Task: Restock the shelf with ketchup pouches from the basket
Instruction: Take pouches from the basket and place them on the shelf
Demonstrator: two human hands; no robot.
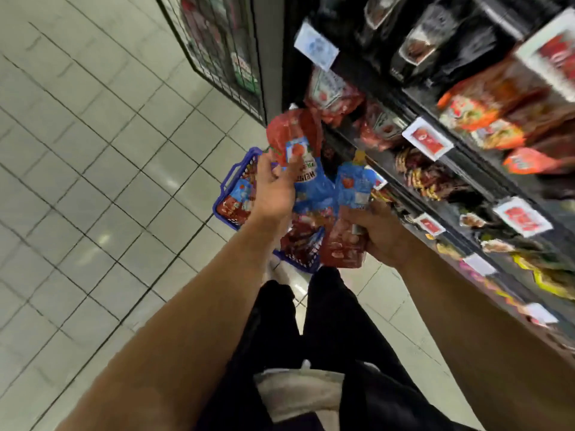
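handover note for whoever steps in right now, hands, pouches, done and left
Left hand: holds a red ketchup pouch raised toward the shelf.
Right hand: grips a blue and red pouch above the basket.
Blue basket on the floor, more pouches inside.
Done: some pouches already lie on the shelf.
Left: shelve both held pouches, then empty the basket.

Basket left of shelf

Plenty of open tiled floor on the left. The shelf front is crowded with pouches and price tags sticking out past the edge, and the blue basket sits close against its base.
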